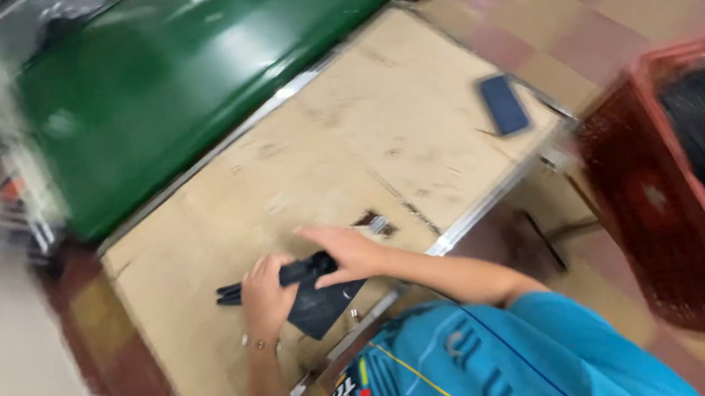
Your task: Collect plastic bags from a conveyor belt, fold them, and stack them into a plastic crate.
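The whole view is smeared by motion, so the dark thing under my hands is hard to read: it looks like a black piece of fabric (319,306), perhaps partly rolled, lying low and centre in the frame near the table's front edge. My left hand (265,299) covers its left part, fingers curled down over a thicker black roll that sticks out toward the left. My right hand (348,252) lies on its upper right end, fingers pressed flat on it; whether it truly pinches the cloth I cannot tell. My own teal shirt (496,353) cuts off the bottom of the frame.

The worn tan table (348,140) with a metal rim runs diagonally through the middle, over a floor of reddish and beige tiles (588,16). At upper left a glossy green surface (179,78) borders the table. A dark blue phone (504,105) lies flat near the table's upper right corner, well apart from my hands. At the right edge stands a red plastic crate (659,210) holding something dark and blurred.
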